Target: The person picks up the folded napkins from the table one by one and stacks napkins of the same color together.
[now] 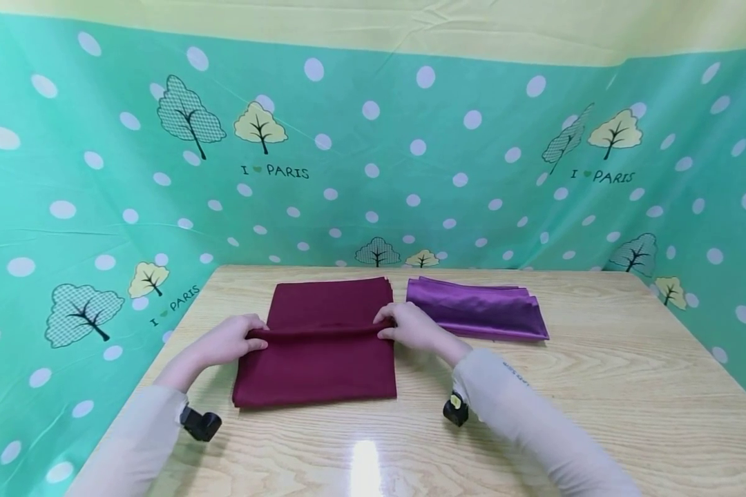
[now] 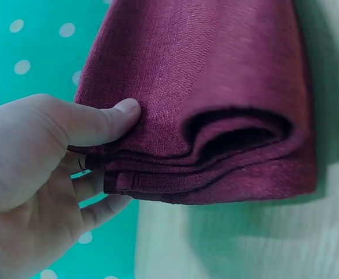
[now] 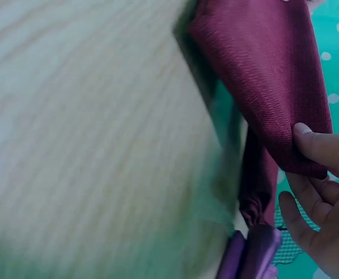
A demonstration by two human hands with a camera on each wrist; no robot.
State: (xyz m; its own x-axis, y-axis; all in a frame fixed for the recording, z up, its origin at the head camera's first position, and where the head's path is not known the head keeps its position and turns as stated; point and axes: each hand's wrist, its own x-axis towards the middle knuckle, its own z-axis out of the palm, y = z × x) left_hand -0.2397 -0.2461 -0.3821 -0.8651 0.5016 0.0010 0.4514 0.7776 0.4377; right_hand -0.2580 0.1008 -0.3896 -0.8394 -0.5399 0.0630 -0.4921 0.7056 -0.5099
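Note:
A folded dark red cloth lies on the table, left of the middle, with a raised ridge running across it. My left hand pinches the left end of this ridge. In the left wrist view the thumb lies on top of the cloth, the fingers are beneath, and looped layers show at its side. At the ridge's right end my right hand pinches the cloth too. The right wrist view shows that thumb over the cloth's corner, its fingers below and behind.
A folded shiny purple cloth lies just right of the red one, close to my right hand. The wooden table ends at a green dotted curtain behind and at the sides. Each wrist carries a small black camera.

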